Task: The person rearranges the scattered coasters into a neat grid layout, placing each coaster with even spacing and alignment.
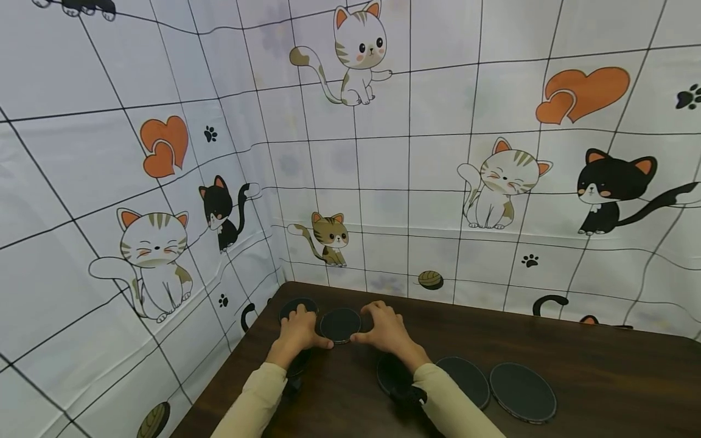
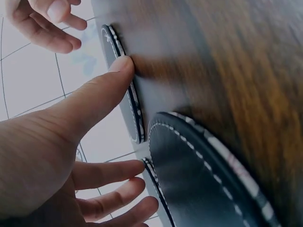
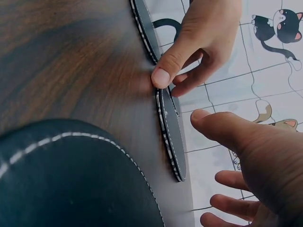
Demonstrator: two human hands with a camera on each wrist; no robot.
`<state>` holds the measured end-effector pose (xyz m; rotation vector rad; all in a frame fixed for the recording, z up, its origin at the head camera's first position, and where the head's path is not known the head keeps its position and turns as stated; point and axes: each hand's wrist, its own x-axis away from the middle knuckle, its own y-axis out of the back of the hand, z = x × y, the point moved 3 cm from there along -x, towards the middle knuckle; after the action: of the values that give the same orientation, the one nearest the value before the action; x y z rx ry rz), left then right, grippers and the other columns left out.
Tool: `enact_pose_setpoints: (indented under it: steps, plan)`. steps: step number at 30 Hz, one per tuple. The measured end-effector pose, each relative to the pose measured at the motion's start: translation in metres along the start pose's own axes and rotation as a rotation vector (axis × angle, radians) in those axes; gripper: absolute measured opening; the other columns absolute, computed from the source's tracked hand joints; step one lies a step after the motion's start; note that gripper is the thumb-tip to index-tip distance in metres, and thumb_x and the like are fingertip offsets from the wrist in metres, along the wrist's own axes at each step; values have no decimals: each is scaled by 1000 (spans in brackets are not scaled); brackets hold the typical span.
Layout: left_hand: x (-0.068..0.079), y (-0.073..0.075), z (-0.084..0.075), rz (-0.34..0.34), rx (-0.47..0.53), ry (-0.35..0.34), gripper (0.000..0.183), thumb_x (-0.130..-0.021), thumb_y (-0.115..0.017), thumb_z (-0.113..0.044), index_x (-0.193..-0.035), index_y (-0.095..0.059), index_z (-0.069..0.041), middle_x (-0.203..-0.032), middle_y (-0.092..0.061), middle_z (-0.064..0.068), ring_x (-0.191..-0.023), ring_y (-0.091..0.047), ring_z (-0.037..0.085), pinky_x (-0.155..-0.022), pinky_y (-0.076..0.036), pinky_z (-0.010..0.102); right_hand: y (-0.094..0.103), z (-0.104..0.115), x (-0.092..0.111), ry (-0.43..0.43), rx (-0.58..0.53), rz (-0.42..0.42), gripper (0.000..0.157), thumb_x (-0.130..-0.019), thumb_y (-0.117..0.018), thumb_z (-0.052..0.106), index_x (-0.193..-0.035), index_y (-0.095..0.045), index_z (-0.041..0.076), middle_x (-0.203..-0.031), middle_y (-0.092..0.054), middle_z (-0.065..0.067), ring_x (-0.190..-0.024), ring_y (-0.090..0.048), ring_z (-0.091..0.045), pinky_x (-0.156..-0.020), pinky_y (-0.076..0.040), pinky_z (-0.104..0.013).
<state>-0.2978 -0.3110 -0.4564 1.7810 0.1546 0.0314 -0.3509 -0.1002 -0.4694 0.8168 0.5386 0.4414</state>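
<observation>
Between the two hands lies a round dark coaster (image 1: 341,325) with a stitched rim, flat on the brown table. On its left side is my left hand (image 1: 296,331), fingers spread; in the left wrist view its thumb tip (image 2: 124,66) is at the coaster's edge. A second coaster (image 1: 298,302) lies partly hidden behind that hand, and another (image 1: 298,363) sits under the left wrist. On the right side my right hand (image 1: 386,328) is held with thumb and fingers apart, nothing gripped; its thumb (image 3: 213,124) looks clear of the coaster in the right wrist view.
Below the right forearm lies a coaster (image 1: 390,372), partly covered. Two more coasters, one nearer (image 1: 465,380) and one farther right (image 1: 523,392), lie beside it. A white cat-print sheet (image 1: 383,164) stands along the back and left edges of the table (image 1: 613,377).
</observation>
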Motion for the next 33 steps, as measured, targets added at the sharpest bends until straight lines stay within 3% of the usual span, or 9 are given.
enact_pose_setpoints:
  steps: [10,19,26,33]
  plan:
    - [-1,1,3,37,-9,-3,67,-70,-94,-45,-114,-70,0,-112,-53,19,-102,-53,40,-94,-40,64,-11,-3,-4,-18,3,55,65,-81,-88,40,-128,-64,1,-134,-53,-22,-120,-49,-46,-95,-37,-69]
    - [-5,-1,7,73,10,-29,66,-73,-93,-45,-119,-72,-3,-114,-53,17,-105,-51,40,-97,-37,64,-17,-6,-6,-63,0,46,69,-78,-90,41,-128,-65,0,-133,-53,-22,-120,-48,-46,-94,-36,-68]
    - [-6,-1,7,42,17,-100,67,-77,-89,-46,-125,-72,-3,-116,-54,19,-106,-52,40,-94,-40,62,-19,-7,-10,-80,32,69,73,-77,-91,43,-129,-66,-1,-138,-50,-24,-125,-42,-47,-96,-33,-67]
    - [-6,0,10,36,11,-130,62,-78,-90,-40,-126,-71,-4,-116,-54,18,-105,-50,38,-93,-40,61,-21,-12,-14,-87,40,84,72,-77,-90,43,-129,-66,-1,-140,-49,-23,-126,-42,-45,-96,-33,-65]
